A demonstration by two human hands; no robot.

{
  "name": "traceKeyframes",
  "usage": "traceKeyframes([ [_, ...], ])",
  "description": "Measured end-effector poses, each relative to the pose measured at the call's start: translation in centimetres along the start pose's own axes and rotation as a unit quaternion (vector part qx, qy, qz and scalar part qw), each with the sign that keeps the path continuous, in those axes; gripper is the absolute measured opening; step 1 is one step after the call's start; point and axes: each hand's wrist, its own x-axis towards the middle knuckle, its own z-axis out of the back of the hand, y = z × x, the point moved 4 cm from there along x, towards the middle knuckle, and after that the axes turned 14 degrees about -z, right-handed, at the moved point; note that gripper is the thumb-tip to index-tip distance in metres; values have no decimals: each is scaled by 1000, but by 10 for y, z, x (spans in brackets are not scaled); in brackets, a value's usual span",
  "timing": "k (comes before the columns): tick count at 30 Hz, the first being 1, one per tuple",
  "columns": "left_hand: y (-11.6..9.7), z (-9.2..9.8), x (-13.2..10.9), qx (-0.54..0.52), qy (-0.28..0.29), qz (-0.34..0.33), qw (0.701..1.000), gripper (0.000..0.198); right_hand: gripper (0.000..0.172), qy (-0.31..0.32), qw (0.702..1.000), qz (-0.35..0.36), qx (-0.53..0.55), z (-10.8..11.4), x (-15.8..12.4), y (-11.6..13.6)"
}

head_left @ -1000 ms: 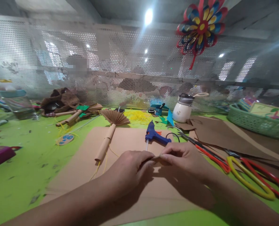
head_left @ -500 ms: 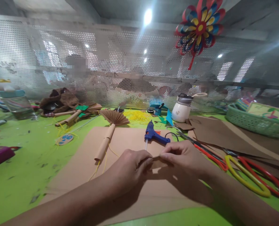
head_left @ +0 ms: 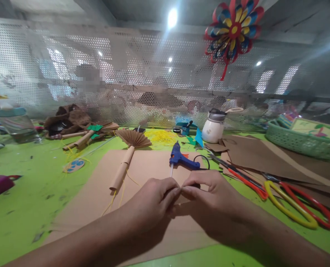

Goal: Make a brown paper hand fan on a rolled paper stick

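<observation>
My left hand (head_left: 160,194) and my right hand (head_left: 209,191) meet fingertip to fingertip above a large sheet of brown paper (head_left: 150,167). Both are pinched closed; the small brown piece between them is almost wholly hidden by the fingers. Just beyond lies a blue glue gun (head_left: 181,157) with a white glue stick at its rear. Left of my hands, a rolled paper tube (head_left: 121,172) with a pleated paper fan (head_left: 133,138) at its top rests on the sheet, yellow strings trailing from it.
Two pairs of scissors (head_left: 291,202) and dark brown paper (head_left: 254,155) lie at right, near a green basket (head_left: 301,142). A white bottle (head_left: 212,128), yellow shreds (head_left: 162,137) and a brown cloth (head_left: 68,120) are farther back. A clear jar (head_left: 17,126) stands at left.
My right hand has moved left, so the fingertips of both hands now meet. The brown strip that showed between them is now mostly covered. The view has shifted slightly.
</observation>
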Motion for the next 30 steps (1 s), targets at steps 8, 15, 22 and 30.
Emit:
traceKeyframes([
  [8,3,17,6,58,50,38,996,18,17,-12,997,-82,9,8,3,-11],
  [15,-1,20,4,36,24,78,996,24,18,20,987,-148,63,12,6,-21],
  [22,10,14,8,-230,70,115,964,33,18,46,979,-151,132,19,9,-32],
  [30,-9,20,12,-33,45,24,998,30,18,74,973,-172,137,2,3,-17],
])
